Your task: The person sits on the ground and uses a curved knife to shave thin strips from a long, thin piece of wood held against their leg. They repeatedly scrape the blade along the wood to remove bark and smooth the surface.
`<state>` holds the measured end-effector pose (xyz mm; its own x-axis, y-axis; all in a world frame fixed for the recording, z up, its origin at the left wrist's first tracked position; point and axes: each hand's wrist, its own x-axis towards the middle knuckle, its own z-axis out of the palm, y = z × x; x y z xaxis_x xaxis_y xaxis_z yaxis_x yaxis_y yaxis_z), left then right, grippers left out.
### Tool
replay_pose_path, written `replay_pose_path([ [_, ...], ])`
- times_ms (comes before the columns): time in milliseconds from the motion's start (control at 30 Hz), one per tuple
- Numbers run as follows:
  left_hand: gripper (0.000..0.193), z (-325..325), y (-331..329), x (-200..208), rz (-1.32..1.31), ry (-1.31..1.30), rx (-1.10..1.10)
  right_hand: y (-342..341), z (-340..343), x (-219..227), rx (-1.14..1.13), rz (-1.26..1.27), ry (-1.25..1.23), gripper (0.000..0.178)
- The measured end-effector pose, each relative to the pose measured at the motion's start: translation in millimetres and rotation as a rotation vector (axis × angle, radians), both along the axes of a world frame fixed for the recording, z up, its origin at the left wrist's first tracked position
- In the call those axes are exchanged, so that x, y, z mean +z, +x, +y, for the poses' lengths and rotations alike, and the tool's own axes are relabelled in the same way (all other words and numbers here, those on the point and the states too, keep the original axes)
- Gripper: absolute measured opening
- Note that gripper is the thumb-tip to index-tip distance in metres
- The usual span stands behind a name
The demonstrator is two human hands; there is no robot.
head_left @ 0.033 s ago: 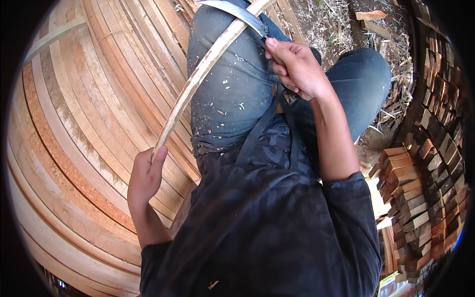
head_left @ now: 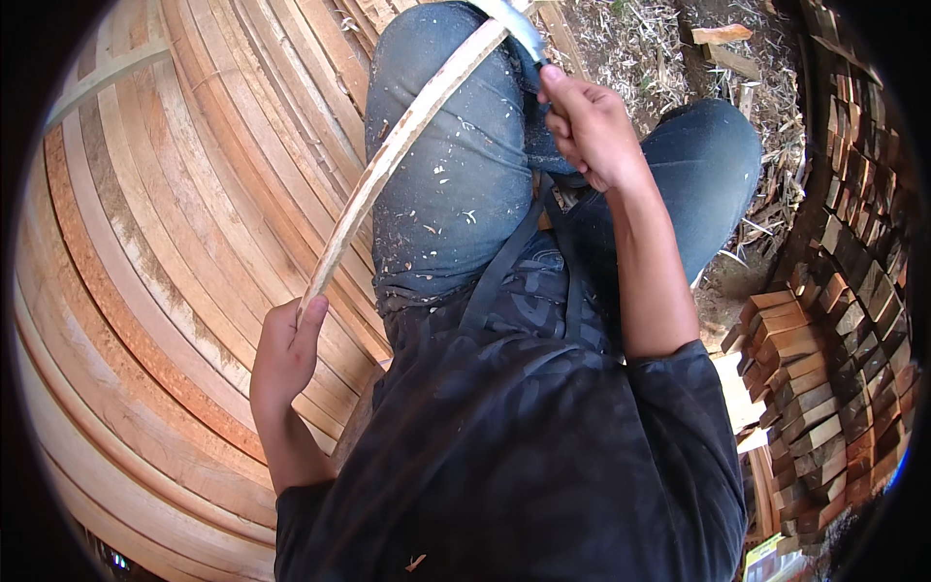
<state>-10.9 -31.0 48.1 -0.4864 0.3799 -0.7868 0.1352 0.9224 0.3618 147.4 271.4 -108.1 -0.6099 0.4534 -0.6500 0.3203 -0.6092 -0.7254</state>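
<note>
Looking down from the head camera, the left hand (head_left: pixel 283 354) is clamped on the near end of a long, thin wooden strip (head_left: pixel 388 160) that runs up and rightward across the left knee (head_left: pixel 441 145) — its long axis slanting away from that hand toward the right hand (head_left: pixel 590 131), fisted on a metal blade (head_left: pixel 514 24) at the far end. Stacked planks (head_left: pixel 165 252) lie left of the left hand; short wood blocks (head_left: pixel 824 369) right of the right forearm.
</note>
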Motion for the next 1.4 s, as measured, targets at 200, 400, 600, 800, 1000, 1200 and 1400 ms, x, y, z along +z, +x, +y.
replay_pose_path([
  [200, 0.044, 1, -2, -3, 0.009, 0.021, -0.019, -6, -4, 14, 0.166, 0.087, -0.081, 0.035],
  [400, 0.044, 5, -3, 1, -0.001, 0.005, -0.001, 1, 14, 12, -0.109, 0.067, -0.015, 0.035],
  [600, 0.044, 9, 2, -3, 0.039, 0.019, -0.025, 1, 38, -19, -0.003, 0.016, 0.120, 0.040],
  [800, 0.043, 10, 1, 11, 0.076, 0.011, -0.032, -5, 11, 0, 0.022, 0.079, -0.057, 0.040],
  [1000, 0.044, 17, -2, 15, 0.122, -0.012, -0.067, -12, 0, 19, 0.043, 0.116, -0.161, 0.040],
  [1200, 0.045, 13, -3, 10, 0.132, -0.005, -0.077, -4, 12, -7, -0.181, -0.046, 0.105, 0.039],
  [1400, 0.046, 11, 1, 11, 0.130, 0.013, -0.080, -2, 3, -17, -0.178, -0.185, 0.569, 0.042],
])
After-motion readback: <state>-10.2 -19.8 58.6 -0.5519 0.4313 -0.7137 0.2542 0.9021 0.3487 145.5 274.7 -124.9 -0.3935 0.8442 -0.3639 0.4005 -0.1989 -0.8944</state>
